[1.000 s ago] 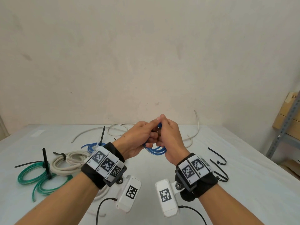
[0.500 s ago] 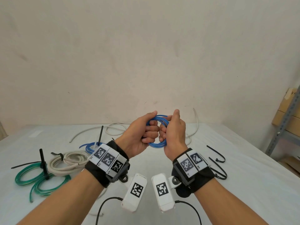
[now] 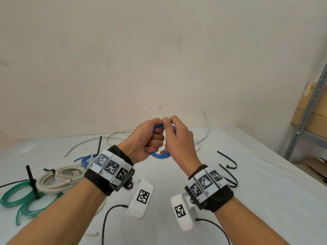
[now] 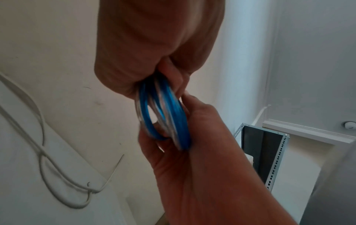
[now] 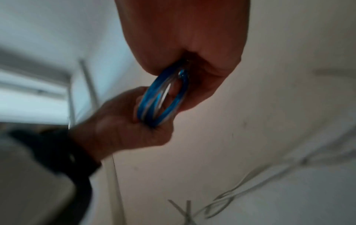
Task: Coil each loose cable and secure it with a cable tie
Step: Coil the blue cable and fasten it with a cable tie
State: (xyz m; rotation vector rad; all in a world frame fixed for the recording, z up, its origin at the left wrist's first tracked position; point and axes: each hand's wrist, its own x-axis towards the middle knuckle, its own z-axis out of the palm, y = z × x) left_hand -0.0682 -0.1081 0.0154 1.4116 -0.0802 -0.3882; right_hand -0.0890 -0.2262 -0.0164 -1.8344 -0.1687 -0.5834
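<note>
Gripping blue cable coil [image 3: 160, 154]: left hand [image 3: 145, 142] fisted, right hand [image 3: 178, 138] curled.

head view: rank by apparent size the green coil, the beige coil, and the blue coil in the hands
1. green coil, widest spread, lying in two loops.
2. beige coil, thicker but more compact.
3. blue coil, looks smallest, though both hands cover much of it and it sits farther from the camera, so its rank is unsure.

No readable text anywhere (wrist markers [image 3: 111, 167] bear only coded patterns).
</note>
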